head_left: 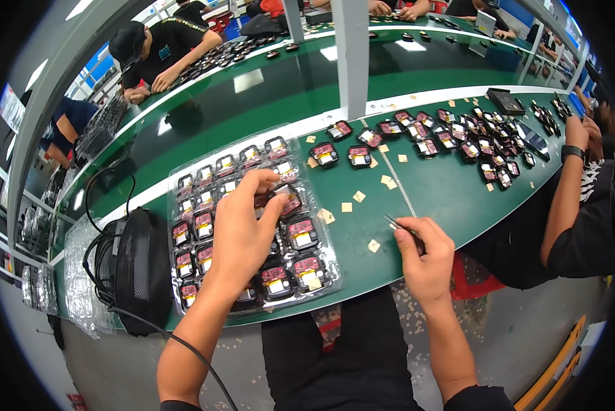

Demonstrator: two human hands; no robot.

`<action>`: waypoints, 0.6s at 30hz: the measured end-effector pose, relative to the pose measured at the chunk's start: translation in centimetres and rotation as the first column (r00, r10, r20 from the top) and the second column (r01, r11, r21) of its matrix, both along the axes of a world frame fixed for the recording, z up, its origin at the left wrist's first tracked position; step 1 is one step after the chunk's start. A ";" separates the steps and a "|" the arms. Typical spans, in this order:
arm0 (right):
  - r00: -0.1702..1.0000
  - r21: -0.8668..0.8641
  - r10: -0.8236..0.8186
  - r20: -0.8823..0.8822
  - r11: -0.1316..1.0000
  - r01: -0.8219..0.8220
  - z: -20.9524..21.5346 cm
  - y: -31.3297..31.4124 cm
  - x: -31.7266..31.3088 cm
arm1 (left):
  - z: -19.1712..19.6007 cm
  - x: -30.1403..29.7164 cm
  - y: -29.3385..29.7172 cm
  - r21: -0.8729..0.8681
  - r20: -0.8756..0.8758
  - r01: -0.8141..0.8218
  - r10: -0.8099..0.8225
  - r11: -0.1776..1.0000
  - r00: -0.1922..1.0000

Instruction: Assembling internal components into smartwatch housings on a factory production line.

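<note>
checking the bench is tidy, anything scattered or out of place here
Yes: small tan paper squares lie loose across the green bench, more on the floor. Small modules sit outside the clear tray.

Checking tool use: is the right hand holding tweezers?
Yes, the right hand grips thin metal tweezers, tips pointing up-left over the green table.
</note>
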State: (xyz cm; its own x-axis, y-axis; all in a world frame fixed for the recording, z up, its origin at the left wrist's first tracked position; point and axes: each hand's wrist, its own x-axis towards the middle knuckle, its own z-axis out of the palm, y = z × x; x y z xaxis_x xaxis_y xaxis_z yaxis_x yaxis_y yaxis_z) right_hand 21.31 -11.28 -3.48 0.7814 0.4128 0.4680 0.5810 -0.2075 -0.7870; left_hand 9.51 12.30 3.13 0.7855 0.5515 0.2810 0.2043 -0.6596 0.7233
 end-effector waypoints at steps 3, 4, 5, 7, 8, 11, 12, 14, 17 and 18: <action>0.996 0.000 0.057 -0.062 0.998 -0.057 0.6 -0.2 0.3 | -1.2 0.1 0.7 0.082 -0.035 -0.038 0.041 0.996 0.999; 0.991 -0.006 0.098 -0.091 0.995 -0.098 0.7 -0.3 0.6 | -1.4 0.2 0.8 0.258 -0.002 -0.006 0.007 0.966 1.000; 0.983 -0.009 0.140 -0.119 0.990 -0.142 0.8 -0.5 0.9 | -1.5 0.5 0.7 0.428 0.026 0.018 -0.032 0.904 0.999; 0.978 -0.001 0.168 -0.122 0.986 -0.169 1.2 -0.3 1.8 | -1.1 0.8 0.3 0.374 0.013 -0.004 -0.001 0.928 1.000; 0.975 -0.018 0.181 -0.129 0.983 -0.185 1.4 -0.1 2.2 | -1.0 1.0 0.4 0.309 0.009 -0.019 0.017 0.951 1.000; 0.979 -0.078 0.200 -0.046 0.976 -0.203 1.6 0.9 3.9 | -0.9 1.4 0.6 0.301 -0.003 -0.020 0.022 0.953 1.000; 0.977 -0.127 0.211 0.040 0.971 -0.204 1.4 1.4 4.6 | -0.6 1.6 0.4 0.231 -0.013 -0.060 0.065 0.971 0.998; 0.974 -0.171 0.213 0.079 0.965 -0.197 1.2 2.8 5.4 | -0.3 1.6 0.4 0.149 -0.033 -0.110 0.116 0.983 0.993; 0.963 -0.303 0.225 0.147 0.937 -0.173 1.3 4.8 6.3 | -1.3 1.5 0.5 0.245 -0.026 -0.082 0.091 0.966 0.996; 0.972 -0.389 0.207 0.109 0.909 -0.150 1.8 5.4 6.2 | -1.8 1.4 0.7 0.338 -0.025 -0.062 0.074 0.939 0.997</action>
